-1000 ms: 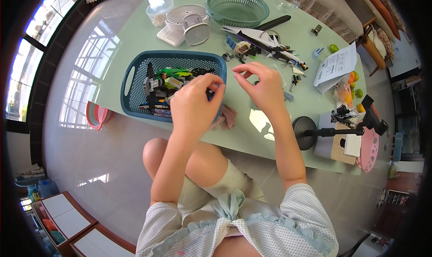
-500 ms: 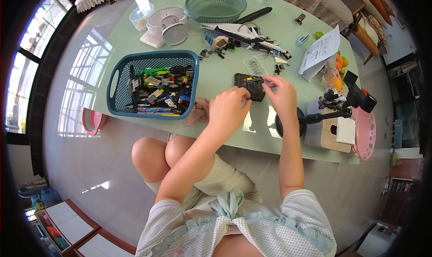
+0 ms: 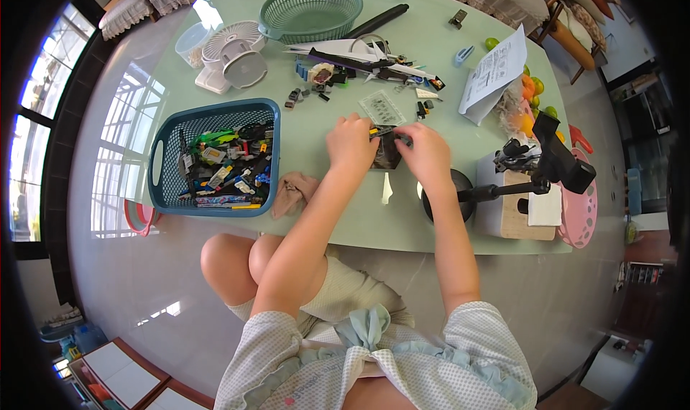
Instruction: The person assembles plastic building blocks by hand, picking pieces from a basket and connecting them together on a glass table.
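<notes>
A square black building plate [image 3: 387, 155] lies on the table in front of me, partly covered by my fingers. Small yellow and grey toy bricks [image 3: 382, 130] sit at its far edge, between my hands. My left hand [image 3: 351, 145] is closed at the plate's left side, thumb and fingers against it. From the other side my right hand [image 3: 425, 153] pinches at the plate's upper right corner; whatever its fingertips hold is too small or hidden to name. Just beyond the plate lies a clear bag of small parts [image 3: 382, 108].
On the left stands a blue basket [image 3: 164, 194] of mixed bricks, with a pinkish cloth [image 3: 293, 192] beside it. A grey-white model [image 3: 359, 58] and loose dark bricks lie farther back. A black stand [image 3: 496, 191], printed sheet [image 3: 496, 76] and fruit [image 3: 528, 86] occupy the right.
Both hands have moved in around the black plate and now cover its sides. The right hand has come lower and closer to the left. The whole view has shifted slightly.
</notes>
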Demonstrator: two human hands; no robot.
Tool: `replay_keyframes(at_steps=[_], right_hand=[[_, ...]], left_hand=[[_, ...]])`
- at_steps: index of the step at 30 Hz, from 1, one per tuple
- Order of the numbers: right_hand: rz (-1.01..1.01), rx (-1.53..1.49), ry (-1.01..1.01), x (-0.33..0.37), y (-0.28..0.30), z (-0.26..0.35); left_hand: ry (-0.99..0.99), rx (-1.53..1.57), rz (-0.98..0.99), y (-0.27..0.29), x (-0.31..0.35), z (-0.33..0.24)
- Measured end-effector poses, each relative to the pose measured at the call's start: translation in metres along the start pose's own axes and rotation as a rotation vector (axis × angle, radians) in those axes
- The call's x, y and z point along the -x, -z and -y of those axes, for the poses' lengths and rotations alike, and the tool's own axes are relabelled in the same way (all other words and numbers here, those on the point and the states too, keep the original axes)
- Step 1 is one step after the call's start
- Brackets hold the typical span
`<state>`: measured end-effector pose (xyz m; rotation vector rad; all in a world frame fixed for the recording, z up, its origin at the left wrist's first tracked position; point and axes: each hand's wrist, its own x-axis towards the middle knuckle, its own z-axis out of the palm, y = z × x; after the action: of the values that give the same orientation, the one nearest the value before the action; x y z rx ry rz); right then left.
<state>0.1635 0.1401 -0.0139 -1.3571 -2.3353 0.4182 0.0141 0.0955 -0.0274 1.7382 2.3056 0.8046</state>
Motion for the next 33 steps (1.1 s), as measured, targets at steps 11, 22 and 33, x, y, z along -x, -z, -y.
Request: replay_keyframes(at_steps=[11, 22, 33], right_hand=[[-0.032, 0.044, 0.063, -0.029, -0.030, 0.011], [0.021, 0.136, 0.038, -0.032, -0.028, 0.007], [-0.040, -0.154, -0.094, -0.014, 0.004, 0.007]], left_hand=[[-0.025, -0.006, -0.051, -0.011, 0.001, 0.007], [-0.133, -0.095, -0.046, -0.015, 0.002, 0.009], [-0.201, -0.136, -0.038, -0.015, 0.001, 0.008]])
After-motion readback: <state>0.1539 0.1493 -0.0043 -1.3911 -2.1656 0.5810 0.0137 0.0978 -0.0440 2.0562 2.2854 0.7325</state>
